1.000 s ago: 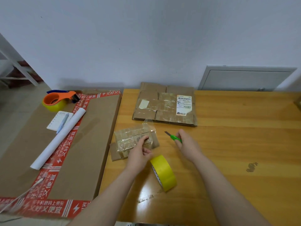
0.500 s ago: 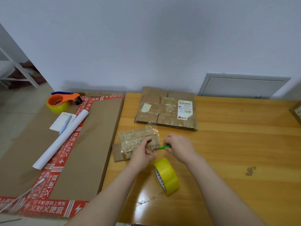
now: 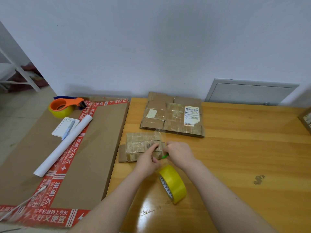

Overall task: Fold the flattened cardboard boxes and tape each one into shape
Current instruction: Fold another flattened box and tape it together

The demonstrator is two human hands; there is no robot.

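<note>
In the head view, the small taped box [image 3: 141,147] lies on the wooden table [image 3: 244,148], and everything else is placed from it. The left hand [image 3: 148,161] rests on the box's near right corner, fingers bent over its top and gripping it. The right hand [image 3: 180,153], just right of the box, is curled round a green cutter [image 3: 165,156] (only a sliver of green shows). Nearer than the box the yellow tape roll [image 3: 174,183] stands on edge; behind the box lies the stack of flattened boxes [image 3: 171,115]; left of the box, a large flat carton [image 3: 94,148] carries an orange tape dispenser [image 3: 65,105].
</note>
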